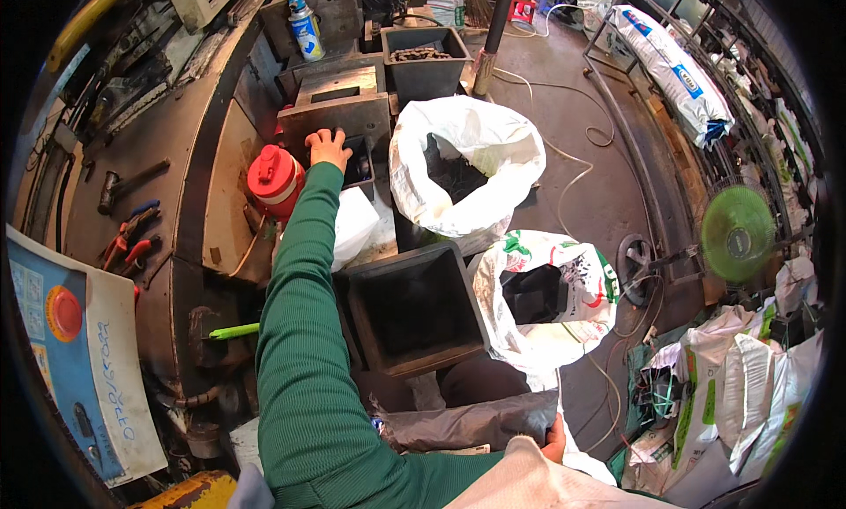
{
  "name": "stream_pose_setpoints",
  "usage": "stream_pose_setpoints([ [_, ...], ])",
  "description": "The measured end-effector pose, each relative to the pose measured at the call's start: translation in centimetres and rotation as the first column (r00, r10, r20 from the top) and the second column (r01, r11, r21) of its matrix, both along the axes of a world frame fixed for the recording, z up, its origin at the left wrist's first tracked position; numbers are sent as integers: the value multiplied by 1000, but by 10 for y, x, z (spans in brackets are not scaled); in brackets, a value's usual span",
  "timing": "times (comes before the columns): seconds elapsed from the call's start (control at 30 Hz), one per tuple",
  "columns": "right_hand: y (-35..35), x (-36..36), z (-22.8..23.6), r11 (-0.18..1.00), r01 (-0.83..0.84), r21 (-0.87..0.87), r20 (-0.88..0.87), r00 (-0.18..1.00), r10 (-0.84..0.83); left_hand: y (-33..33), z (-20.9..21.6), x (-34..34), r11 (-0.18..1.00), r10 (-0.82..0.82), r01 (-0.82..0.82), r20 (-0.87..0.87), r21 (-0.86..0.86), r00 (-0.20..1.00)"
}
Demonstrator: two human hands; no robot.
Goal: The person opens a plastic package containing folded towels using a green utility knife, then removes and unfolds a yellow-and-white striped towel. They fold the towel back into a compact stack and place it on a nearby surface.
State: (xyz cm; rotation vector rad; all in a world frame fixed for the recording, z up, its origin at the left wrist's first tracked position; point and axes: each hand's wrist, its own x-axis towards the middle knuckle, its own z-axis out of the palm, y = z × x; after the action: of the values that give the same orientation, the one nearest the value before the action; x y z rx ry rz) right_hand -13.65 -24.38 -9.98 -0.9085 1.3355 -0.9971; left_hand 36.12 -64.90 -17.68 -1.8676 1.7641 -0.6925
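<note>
My left hand [328, 148], in a green sleeve, reaches forward to a small black box [359, 161] beside a red jug with a white band [275, 179]. Its fingers are bent and a little apart; their tips are hidden. Low in the view, my right hand [554, 440] is closed at the end of a dark plastic bag [480, 423] lying across my lap. Part of this hand is covered by pale cloth [555, 482]. Between the hands stands a black square bin [476, 311]. A white block-shaped container [354, 227] sits near my left forearm.
Two white sacks with rolled-open mouths, one plain [520, 148] and one printed [538, 346], stand to the right. Farther back are a bin of dark pieces [426, 73] and a spray can [306, 33]. A green fan [738, 236] and cables lie right; a hammer [110, 192] and pliers lie left.
</note>
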Motion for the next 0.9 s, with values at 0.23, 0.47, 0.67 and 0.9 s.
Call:
stream_pose_setpoints([
  [0.23,9,-12,-9,1000,-18,-25,-62,998,16,1,-5,13,994,-100,94,-96,-61,990],
  [0.47,11,-15,-9,998,-56,6,-120,991,56,6,4,15,986,-163,153,-174,-67,971],
  [0.67,11,-22,-14,997,-74,-11,-79,994,73,34,37,-17,817,-362,141,-308,-559,880],
  [0.9,8,-14,-9,994,-97,-59,-70,993,93,116,3,-87,945,-116,-114,-639,-307,761],
])
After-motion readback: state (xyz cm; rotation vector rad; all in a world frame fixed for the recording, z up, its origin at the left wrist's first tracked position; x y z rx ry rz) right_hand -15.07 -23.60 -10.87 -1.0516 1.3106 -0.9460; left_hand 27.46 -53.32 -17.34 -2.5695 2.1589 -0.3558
